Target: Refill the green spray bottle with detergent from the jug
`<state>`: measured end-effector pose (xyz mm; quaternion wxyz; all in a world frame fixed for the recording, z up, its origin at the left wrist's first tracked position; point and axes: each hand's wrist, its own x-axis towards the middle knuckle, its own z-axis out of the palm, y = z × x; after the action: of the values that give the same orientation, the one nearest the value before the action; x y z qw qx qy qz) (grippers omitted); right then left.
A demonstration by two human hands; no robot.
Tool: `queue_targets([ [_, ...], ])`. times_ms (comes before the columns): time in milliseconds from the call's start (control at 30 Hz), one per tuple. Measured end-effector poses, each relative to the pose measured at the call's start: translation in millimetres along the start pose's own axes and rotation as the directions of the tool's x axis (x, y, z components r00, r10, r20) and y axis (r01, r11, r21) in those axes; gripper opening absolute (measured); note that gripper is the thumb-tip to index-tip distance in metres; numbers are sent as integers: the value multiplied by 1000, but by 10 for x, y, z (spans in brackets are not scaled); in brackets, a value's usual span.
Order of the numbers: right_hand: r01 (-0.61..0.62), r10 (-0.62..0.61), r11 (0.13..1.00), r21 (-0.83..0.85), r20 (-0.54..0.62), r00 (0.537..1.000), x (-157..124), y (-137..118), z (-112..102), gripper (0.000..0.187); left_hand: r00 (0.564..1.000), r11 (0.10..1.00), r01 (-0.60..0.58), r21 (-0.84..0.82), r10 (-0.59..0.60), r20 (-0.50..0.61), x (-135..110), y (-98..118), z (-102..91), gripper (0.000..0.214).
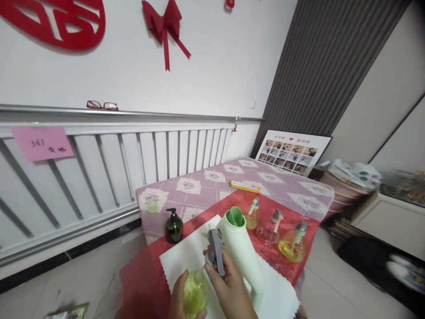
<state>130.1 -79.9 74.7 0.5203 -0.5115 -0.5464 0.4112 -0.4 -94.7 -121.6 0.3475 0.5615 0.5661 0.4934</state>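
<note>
My left hand is wrapped round a clear glass bottle of yellow liquid, low at the front of the table. Just right of it, my right hand pinches a grey lever-like bottle top, held apart from the bottle. Beside that hand a large pale green jug leans, with a green funnel-like piece in its mouth. Under them lies a white cloth. To the right stand three glass bottles with grey tops: a yellow one, a pinkish one and another yellow one.
A dark pump bottle stands on the left of the red cloth. Behind are a yellow-edged box and a small pale green disc on the patterned tablecloth. A white radiator lines the wall.
</note>
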Motion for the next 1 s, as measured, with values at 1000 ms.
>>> queue_targets([
  [1000, 128, -73, 891, -435, 140, 987, 88, 215, -137, 33, 995, 998, 67, 15, -68, 66, 47, 0, 173, 93],
])
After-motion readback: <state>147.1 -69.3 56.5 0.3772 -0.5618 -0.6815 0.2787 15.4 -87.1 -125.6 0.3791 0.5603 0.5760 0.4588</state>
